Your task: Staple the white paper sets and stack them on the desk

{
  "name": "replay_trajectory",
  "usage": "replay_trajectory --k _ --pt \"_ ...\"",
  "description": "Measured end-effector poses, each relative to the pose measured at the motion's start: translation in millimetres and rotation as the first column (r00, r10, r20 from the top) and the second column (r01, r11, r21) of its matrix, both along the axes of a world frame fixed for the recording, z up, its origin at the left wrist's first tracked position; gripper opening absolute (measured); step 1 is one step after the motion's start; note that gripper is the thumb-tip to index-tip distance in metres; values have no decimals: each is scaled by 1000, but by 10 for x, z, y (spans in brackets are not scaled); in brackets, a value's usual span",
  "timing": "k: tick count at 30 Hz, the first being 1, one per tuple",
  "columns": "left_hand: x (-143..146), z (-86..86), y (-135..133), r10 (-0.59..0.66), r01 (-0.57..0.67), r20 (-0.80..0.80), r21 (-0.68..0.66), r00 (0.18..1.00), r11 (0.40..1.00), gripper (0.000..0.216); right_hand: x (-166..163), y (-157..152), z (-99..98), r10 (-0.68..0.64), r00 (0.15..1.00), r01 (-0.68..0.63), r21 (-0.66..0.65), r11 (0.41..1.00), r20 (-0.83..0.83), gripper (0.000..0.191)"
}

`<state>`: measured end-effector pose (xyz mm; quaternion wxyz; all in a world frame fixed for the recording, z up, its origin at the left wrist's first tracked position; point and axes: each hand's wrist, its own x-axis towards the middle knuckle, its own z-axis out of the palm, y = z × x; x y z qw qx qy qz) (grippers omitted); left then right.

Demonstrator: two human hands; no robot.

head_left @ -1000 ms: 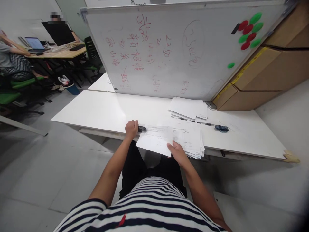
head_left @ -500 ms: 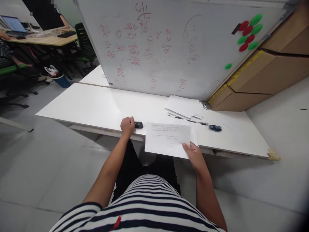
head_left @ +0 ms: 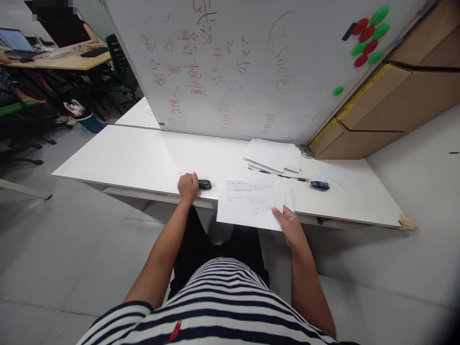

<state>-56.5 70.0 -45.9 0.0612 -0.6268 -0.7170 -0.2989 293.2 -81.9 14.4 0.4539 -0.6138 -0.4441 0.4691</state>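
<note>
My left hand (head_left: 188,188) is closed round one end of a black stapler (head_left: 205,184), which lies on the white table (head_left: 132,153) near its front edge. The stapler's other end sticks out to the right of my fist. Between thumb and fingers, my right hand (head_left: 287,221) grips printed paper sheets (head_left: 247,203) by their lower right corner. They reach over the table's front edge, and their left side is close to the stapler without touching it. A second sheet shows behind the top one.
A paper stack (head_left: 273,155) lies at the back, with a pen (head_left: 298,178) in front and a small dark blue packet (head_left: 319,185) to the right. Behind stands a whiteboard (head_left: 223,67) with magnets. Cardboard boxes (head_left: 373,105) fill the right side; a person's arm shows far left.
The view has shifted slightly. Both hands keep their holds; the paper sheets stay in nearly the same place, and the stapler has not visibly moved on the table.
</note>
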Motion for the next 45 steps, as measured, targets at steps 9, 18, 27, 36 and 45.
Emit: replay_trajectory --k 9,18,27,36,45 --pt "0 -8 8 7 -8 24 21 1000 1000 40 222 297 -39 -16 410 158 -54 986 912 41" --pt "3 1 8 -2 2 5 16 1000 1000 41 134 608 -54 -35 346 60 15 998 937 54" --pt "-10 0 -4 0 1 -27 26 1000 1000 42 273 2149 9 257 127 -203 -228 952 958 56" --pt "-20 -3 -20 -3 4 -29 31 1000 1000 41 687 2363 -6 322 38 -229 -305 924 946 41" --pt "-13 -1 -20 -9 10 -21 26 1000 1000 40 732 2510 24 324 13 -221 -313 924 946 36"
